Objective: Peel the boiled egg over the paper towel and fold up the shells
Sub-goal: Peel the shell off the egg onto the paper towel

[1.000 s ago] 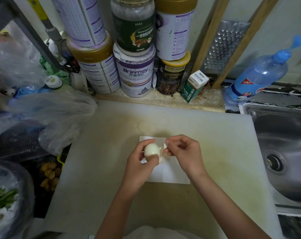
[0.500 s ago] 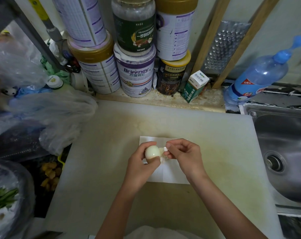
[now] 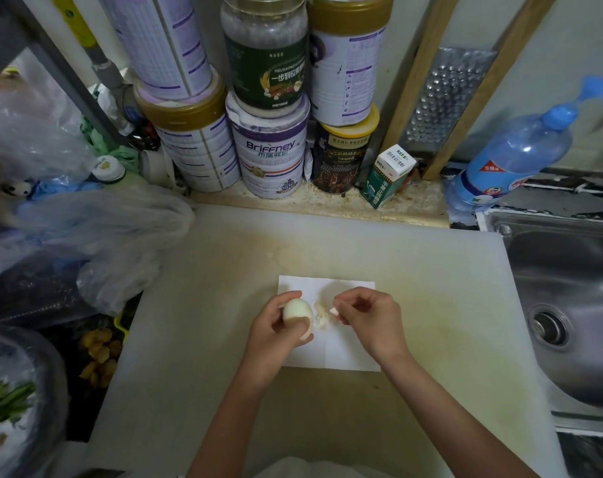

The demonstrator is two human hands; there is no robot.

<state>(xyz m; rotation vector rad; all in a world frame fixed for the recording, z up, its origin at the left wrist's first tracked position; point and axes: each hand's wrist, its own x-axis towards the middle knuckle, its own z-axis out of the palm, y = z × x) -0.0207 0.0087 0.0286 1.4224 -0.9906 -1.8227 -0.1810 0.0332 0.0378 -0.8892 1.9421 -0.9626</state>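
the left hand (image 3: 276, 334) grips the egg (image 3: 297, 312) between thumb and fingers, over the left part of the paper towel (image 3: 348, 353), which lies flat on the white board (image 3: 224, 305). the top of the egg looks bare and smooth; whether shell remains under the fingers cannot be told. the right hand (image 3: 369, 319) is pinched shut on a small white shell chip (image 3: 334, 310), just right of the egg and above a little heap of shells (image 3: 322, 319) on the towel.

the step in hand seems to be dropping that chip on the heap. to do it well, release low and over the middle of the towel so bits do not scatter onto the board. then turn the egg in the left hand, checking the hidden side, and lift any remaining shell with the membrane rather than digging into the white. keep the heap central, leaving clean margins for folding.
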